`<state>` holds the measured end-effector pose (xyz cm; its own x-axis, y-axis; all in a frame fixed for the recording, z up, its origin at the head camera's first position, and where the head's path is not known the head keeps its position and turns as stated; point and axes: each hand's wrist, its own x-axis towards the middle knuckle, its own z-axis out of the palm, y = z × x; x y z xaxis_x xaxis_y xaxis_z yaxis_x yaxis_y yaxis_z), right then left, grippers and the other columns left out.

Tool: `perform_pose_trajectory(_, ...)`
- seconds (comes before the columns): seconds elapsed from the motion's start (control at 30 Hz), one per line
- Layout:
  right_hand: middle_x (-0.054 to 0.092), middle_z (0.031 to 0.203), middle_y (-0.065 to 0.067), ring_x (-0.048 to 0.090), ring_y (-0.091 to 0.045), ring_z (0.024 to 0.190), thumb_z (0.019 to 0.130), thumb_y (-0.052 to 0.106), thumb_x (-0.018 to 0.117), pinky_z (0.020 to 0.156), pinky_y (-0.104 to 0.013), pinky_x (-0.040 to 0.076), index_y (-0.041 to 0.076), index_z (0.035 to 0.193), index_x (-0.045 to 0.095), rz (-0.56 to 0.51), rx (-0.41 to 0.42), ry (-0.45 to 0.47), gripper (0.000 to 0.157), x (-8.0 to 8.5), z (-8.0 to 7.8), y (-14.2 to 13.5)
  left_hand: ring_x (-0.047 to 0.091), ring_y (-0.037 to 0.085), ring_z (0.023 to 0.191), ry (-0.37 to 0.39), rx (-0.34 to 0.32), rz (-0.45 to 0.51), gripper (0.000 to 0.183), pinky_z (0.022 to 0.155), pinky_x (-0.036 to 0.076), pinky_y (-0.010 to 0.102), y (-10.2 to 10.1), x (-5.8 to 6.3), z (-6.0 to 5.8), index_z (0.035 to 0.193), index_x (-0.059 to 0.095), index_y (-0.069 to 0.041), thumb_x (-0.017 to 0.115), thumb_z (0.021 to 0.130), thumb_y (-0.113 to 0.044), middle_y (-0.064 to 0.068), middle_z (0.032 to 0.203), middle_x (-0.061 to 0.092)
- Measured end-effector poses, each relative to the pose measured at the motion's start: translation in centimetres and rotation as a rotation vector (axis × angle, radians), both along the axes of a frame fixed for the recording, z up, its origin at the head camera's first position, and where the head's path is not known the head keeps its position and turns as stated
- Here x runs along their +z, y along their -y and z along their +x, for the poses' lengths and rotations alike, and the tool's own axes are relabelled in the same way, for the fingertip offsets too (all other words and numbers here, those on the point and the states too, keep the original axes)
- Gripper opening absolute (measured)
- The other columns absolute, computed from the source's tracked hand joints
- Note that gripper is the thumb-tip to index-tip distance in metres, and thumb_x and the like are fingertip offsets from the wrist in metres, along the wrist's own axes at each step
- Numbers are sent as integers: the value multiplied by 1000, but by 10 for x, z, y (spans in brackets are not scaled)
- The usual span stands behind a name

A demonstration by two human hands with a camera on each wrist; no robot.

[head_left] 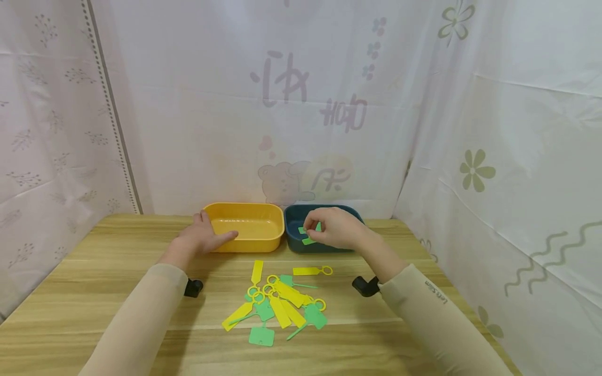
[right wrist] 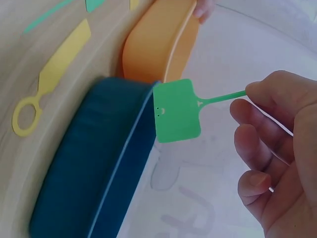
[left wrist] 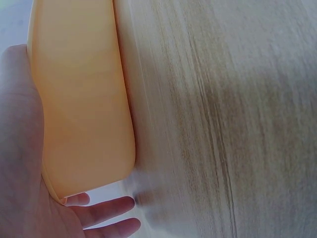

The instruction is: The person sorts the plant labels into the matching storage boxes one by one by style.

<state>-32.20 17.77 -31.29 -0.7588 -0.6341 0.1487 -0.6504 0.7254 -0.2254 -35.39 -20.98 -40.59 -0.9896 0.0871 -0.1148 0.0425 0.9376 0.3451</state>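
Observation:
My right hand [head_left: 334, 228] is over the dark blue bin [head_left: 315, 247]. Its thumb and fingers pinch the thin stem of a green tag [right wrist: 177, 111], whose flat plate hangs by the bin's rim in the right wrist view. Green pieces show around the fingertips in the head view; which are held and which lie in the bin, I cannot tell. My left hand [head_left: 199, 237] rests at the left front corner of the yellow bin [head_left: 249, 245]. Its thumb lies across the front rim, and the other fingers extend past the bin's end in the left wrist view.
In front of the bins lies a loose pile of yellow tags [head_left: 280, 312] with ring ends and green tags [head_left: 261, 337] with thin stems. One yellow tag [head_left: 307, 271] lies apart, nearer the blue bin. A printed curtain [head_left: 211, 130] hangs behind the wooden table [head_left: 117, 261].

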Motion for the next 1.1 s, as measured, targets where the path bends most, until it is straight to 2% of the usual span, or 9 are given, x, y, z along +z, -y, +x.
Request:
perform_pose_trajectory(0.17,79,105,4,68,-12,84,104,22,73,78,-33,60,19,112,79,-48,-57,-5,10,2,-5,-6,51,68,138,1,3,0,145,116,47,70,0,1,2,165,-7,21,41,93,-95,48,172,3)
perform_pose_trajectory(0.33,80,109,1,68,-14,85,106,24,69,81,-36,60,15,119,78,-71,-144,-12,17,-3,-15,-13,54,67,135,0,-1,-3,147,115,49,68,-1,0,1,165,-6,20,40,91,-98,48,172,4)
perform_pose_trajectory(0.6,81,115,-6,73,-23,92,107,24,66,84,-44,61,13,122,77,-119,-252,-66,22,-9,-32,-26,54,66,135,3,-4,-21,143,114,49,69,1,-5,-4,164,-10,21,40,95,-94,47,172,3)
perform_pose_trajectory(0.87,80,125,-11,75,-33,112,110,26,65,99,-54,60,12,129,74,-88,-365,-64,25,-12,-46,-42,56,65,133,6,-5,-19,142,112,51,69,1,-4,-4,164,-12,20,40,96,-93,47,173,1)
perform_pose_trajectory(1.1,78,126,-11,73,-35,113,110,28,65,99,-55,59,12,132,72,-73,-446,-65,28,-17,-49,-48,56,65,133,-5,-5,-21,142,112,51,69,1,-1,-2,165,-10,20,39,96,-94,47,172,2)
